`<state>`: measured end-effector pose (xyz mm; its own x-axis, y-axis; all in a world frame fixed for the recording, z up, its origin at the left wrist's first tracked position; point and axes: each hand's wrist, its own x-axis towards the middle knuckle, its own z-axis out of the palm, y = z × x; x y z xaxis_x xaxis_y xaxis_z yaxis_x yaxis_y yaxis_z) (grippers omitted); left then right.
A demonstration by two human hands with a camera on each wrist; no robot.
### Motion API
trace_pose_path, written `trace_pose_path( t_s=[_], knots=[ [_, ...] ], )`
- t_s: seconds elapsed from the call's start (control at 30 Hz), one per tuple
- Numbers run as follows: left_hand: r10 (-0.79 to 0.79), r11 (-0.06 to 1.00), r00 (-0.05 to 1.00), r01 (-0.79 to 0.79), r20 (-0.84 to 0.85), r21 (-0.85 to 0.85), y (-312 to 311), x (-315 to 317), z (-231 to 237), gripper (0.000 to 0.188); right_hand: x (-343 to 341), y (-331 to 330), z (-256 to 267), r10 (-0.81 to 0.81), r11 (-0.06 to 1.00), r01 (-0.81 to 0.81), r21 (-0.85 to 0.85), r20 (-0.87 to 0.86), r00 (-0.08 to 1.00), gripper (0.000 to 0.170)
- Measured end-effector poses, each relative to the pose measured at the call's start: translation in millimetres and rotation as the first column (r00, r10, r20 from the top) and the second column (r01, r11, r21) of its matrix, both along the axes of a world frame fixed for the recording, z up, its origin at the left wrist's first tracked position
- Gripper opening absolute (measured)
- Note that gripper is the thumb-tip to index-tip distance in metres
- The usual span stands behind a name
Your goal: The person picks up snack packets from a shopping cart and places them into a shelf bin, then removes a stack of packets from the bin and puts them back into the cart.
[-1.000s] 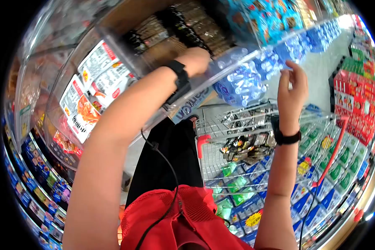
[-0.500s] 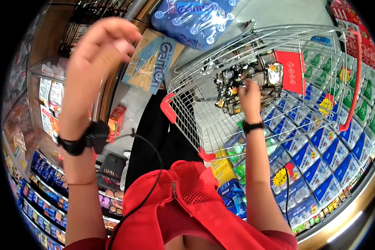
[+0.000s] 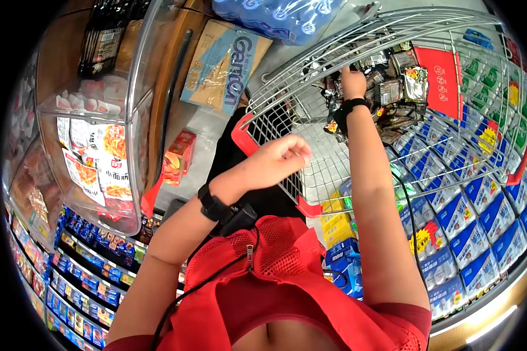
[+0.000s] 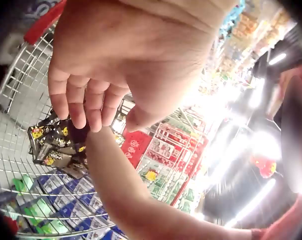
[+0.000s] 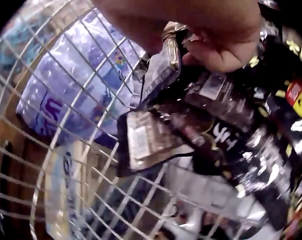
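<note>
Presently in use: my right hand, inside a silver wire shopping cart with red corners, pinching a dark foil packet at the heap of black, yellow-printed foil packets on the wire floor. My left hand: unoccupied, fingers loosely bent, near the cart's edge. Ground: pale grey shop floor. Alongside: one tan-and-blue cardboard carton; one blue shrink-wrapped pack. Leftward: clear plastic bin, white-and-orange packets within. Rightward: rows of blue-and-white boxes.

The wire shopping cart carries a loose heap of dark, shiny packets under and around the right hand.
</note>
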<state>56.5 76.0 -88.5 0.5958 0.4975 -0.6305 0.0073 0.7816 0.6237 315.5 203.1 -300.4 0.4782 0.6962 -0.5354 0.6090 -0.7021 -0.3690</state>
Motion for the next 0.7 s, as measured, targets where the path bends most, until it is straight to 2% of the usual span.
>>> trace_pose_path(
  t_s=[0.03,0.07,0.1,0.13,0.2,0.23,0.27,0.3,0.37,0.43,0.47,0.5,0.57,0.6,0.63,0.67,0.7],
  knots=[
    [0.025,0.999,0.999,-0.024,0.044,-0.034,-0.9,1.3,-13.9,0.021,0.6,5.2,2.4,-0.071,0.997,0.067,-0.046,-0.094,0.993,0.057],
    [0.072,0.990,0.997,-0.068,0.028,-0.124,2.9,1.6,-19.7,0.022,8.8,-1.7,-59.6,-0.227,0.949,0.250,0.193,-0.132,0.965,0.049],
    [0.116,0.971,0.993,-0.112,0.007,-0.210,5.4,1.2,-23.8,0.023,6.9,-0.6,-74.5,-0.273,0.923,0.298,0.243,-0.131,0.953,0.044],
    [0.148,0.954,0.988,-0.155,-0.049,-0.258,0.0,1.1,-32.2,0.025,-4.9,4.8,-66.8,-0.317,0.893,0.342,0.293,-0.132,0.939,0.039],
    [0.233,0.935,0.969,-0.245,-0.078,-0.255,-10.6,0.7,-42.6,0.026,-16.7,5.9,-52.1,-0.221,0.906,0.229,0.357,-0.063,0.973,0.032],
    [0.267,0.927,0.960,-0.279,-0.081,-0.251,-11.8,0.7,-41.5,0.028,-14.4,4.6,-57.3,-0.195,0.899,0.221,0.379,-0.105,0.975,0.031],
    [0.314,0.906,0.945,-0.326,-0.087,-0.269,-11.3,1.4,-42.4,0.029,-9.3,-2.4,-54.1,-0.217,0.894,0.317,0.318,-0.312,0.925,0.028],
    [0.363,0.882,0.927,-0.374,-0.093,-0.288,-9.6,3.3,-42.9,0.031,-5.1,-14.0,-43.2,-0.236,0.887,0.395,0.239,-0.501,0.833,0.025],
    [0.498,0.751,0.851,-0.520,-0.166,-0.408,1.7,11.0,-41.1,0.045,-17.4,-44.7,61.3,-0.334,0.846,0.532,0.029,-0.749,0.572,0.016],
    [0.547,0.565,0.806,-0.555,-0.227,-0.610,14.0,21.8,-49.8,0.060,-18.7,-74.2,134.0,-0.277,0.904,0.423,-0.062,-0.837,0.471,0.015],
    [0.565,0.529,0.809,-0.504,-0.159,-0.683,18.8,26.3,-55.3,0.057,-14.9,-94.7,149.8,-0.255,0.942,0.317,-0.112,-0.853,0.456,0.014],
    [0.692,0.576,0.712,-0.446,0.119,-0.684,27.1,35.1,-52.2,0.051,-11.1,-110.1,161.0,-0.236,0.966,0.206,-0.159,-0.868,0.437,0.013],
    [0.652,0.584,0.689,-0.191,0.316,-0.789,27.1,47.7,-73.3,0.042,-9.7,-115.2,180.0,-0.107,0.983,-0.083,-0.163,-0.882,0.459,0.009],
    [0.632,0.585,0.742,-0.269,0.223,-0.765,36.3,52.7,-62.3,0.037,-6.1,-115.1,169.5,0.001,0.989,-0.123,-0.082,-0.828,0.561,0.017],
    [0.579,0.688,0.803,-0.387,0.142,-0.614,37.9,59.5,-63.8,0.040,-6.8,-95.3,174.6,0.169,0.985,-0.142,0.098,-0.705,0.689,0.017],
    [0.612,0.676,0.768,-0.382,0.191,-0.630,39.4,62.3,-66.7,0.037,1.2,-78.3,152.3,0.310,0.911,-0.143,0.387,-0.412,0.857,0.020],
    [0.645,0.661,0.729,-0.383,0.228,-0.645,43.5,60.5,-63.5,0.034,17.3,-48.0,140.7,0.332,0.903,-0.263,0.341,-0.162,0.929,0.028]
  ],
)
